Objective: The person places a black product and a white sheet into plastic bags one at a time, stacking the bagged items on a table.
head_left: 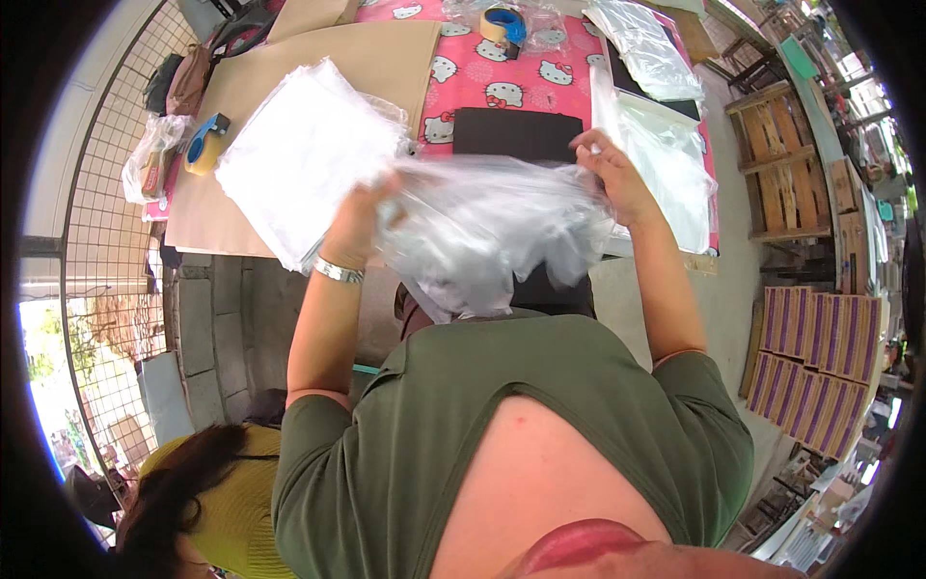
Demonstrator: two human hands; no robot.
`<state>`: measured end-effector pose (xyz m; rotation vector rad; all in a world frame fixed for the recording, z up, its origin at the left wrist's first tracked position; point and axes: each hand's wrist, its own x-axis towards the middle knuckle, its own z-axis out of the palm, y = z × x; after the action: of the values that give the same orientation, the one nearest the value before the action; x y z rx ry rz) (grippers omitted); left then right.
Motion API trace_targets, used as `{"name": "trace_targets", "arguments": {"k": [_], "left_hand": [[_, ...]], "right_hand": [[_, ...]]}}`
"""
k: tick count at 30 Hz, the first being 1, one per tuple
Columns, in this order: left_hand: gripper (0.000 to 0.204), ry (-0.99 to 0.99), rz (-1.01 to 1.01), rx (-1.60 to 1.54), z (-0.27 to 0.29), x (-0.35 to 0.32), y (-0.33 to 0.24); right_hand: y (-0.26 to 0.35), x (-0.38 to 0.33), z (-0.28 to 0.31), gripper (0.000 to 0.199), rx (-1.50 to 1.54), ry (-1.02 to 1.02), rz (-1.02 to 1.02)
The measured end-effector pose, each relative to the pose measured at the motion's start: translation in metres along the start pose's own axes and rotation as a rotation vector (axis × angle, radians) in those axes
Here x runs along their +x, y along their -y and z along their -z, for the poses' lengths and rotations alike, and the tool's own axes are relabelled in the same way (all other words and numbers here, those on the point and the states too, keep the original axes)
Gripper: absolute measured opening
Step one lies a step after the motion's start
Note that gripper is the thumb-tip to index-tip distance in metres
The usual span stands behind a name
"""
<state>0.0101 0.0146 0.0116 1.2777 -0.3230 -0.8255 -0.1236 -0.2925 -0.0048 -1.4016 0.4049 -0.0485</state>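
Note:
A clear plastic bag (492,217), crumpled and partly blurred, is stretched between my two hands in front of my body. My left hand (362,220) is closed on its left side. At the upper right edge of the bag, my right hand (615,179) pinches the plastic, fingers bent. Just beyond the bag, a flat black sheet (519,131) lies on the table, its near part hidden by the plastic. Beside my left hand is a fanned stack of white, filmy sheets (304,159). To the right of my right hand lies a pile of clear plastic bags (666,169).
Brown cardboard (371,58) and a pink patterned cloth (531,77) cover the table. Tape dispensers stand at the left edge (204,145) and far middle (503,29). Wooden pallets (781,164) and stacked cartons (815,367) are at right. Another person (231,497) is at lower left.

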Motion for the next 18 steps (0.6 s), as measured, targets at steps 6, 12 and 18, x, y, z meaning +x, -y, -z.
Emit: {"name": "trace_targets", "arguments": {"k": [6,12,18], "left_hand": [[0.024,0.163,0.063,0.15,0.0,0.016,0.048],[0.025,-0.055,0.113,0.004,0.014,0.029,0.042],[0.035,-0.02,0.211,-0.106,0.021,0.037,0.053]], "right_hand": [[-0.002,0.016,0.029,0.012,0.161,0.297,0.185],[-0.019,0.021,0.04,0.013,0.27,0.146,-0.071],[-0.025,0.015,0.049,0.026,0.489,0.258,0.311]]}}
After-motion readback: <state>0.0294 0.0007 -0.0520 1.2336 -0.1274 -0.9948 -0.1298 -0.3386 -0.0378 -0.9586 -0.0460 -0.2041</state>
